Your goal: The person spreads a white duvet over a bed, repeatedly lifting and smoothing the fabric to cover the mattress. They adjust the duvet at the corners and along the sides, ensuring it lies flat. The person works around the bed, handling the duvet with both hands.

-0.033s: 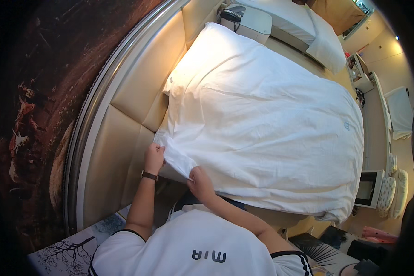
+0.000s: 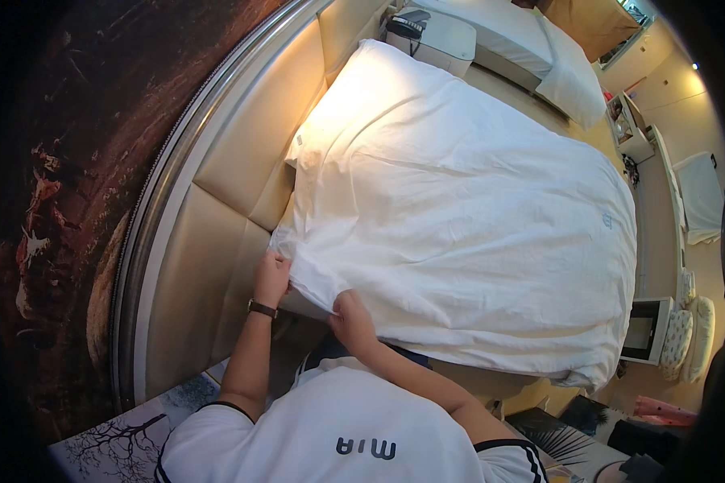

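Note:
A wide white bed sheet (image 2: 467, 209) lies over the bed, with loose wrinkles running across it. At the near left corner, beside the headboard, my left hand (image 2: 272, 274) pinches the sheet's edge between thumb and fingers. My right hand (image 2: 351, 318) is closed on the same edge, a little nearer to me and to the right. A short stretch of cloth spans the space between my hands. Past the corner, a small tag shows on the sheet near the headboard. The fingertips of both hands are partly covered by cloth.
A padded beige headboard (image 2: 217, 241) rises along the left. Beyond the bed stand a white nightstand (image 2: 443, 44) with a dark telephone (image 2: 407, 26) and a second white-covered bed (image 2: 507, 36). A small dark-fronted cabinet (image 2: 644, 330) and cushions (image 2: 693, 342) are at the right.
The cloth between my hands has shifted slightly and its fold looks different. Both hands keep nearly the same place and hold.

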